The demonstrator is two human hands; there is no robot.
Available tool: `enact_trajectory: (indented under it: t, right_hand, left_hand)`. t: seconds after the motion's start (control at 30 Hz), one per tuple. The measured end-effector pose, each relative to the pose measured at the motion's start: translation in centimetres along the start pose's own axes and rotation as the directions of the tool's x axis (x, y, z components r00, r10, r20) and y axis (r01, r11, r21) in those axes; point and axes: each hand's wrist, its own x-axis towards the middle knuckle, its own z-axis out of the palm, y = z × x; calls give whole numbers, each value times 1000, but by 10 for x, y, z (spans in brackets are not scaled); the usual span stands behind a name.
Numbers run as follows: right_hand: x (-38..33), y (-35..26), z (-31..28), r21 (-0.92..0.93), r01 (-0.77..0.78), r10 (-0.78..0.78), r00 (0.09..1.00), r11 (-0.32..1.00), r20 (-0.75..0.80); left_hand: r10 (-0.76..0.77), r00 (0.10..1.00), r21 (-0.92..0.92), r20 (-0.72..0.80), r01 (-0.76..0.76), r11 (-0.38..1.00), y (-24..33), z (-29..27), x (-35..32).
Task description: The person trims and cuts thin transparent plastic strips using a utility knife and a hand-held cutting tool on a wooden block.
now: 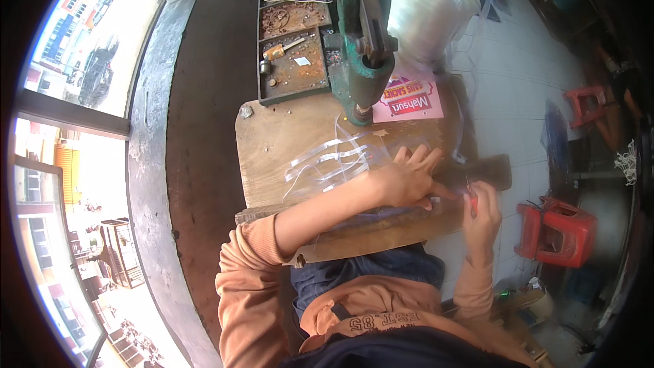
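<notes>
My left hand [412,180] reaches across the wooden work board [269,157] with its fingers spread. Its fingertips rest on clear plastic sheeting near the board's right side. Just to the right, my right hand [482,212] is closed around a small red-handled tool [473,204]. A thin tip sticks up from it, too fine to tell its kind. Clear plastic strips [330,160] with shiny white bands lie in a loose pile beside my left forearm. Behind them stands a worn green press [361,82], its lower end just above the board.
A rusty compartment tray [293,61] with small parts sits at the back left. Beside the press lies a pink printed sheet [412,102], with a bulky bundle of clear plastic [429,10] behind it. Red stools [558,232] stand on the tiled floor at right. Windows line the left.
</notes>
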Motion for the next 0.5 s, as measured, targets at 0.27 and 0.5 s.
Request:
enact_trajectory:
  t: [0.27,0.5]
  right_hand:
    - [1,11,-5,-100,82,-72,992,992,100]
    - [9,7,-14,-101,4,1,999,995,44]
  left_hand:
    - [53,904,407,-423,138,903,41,29,-32]
    - [-208,865,188,-457,322,928,62,34,-24]
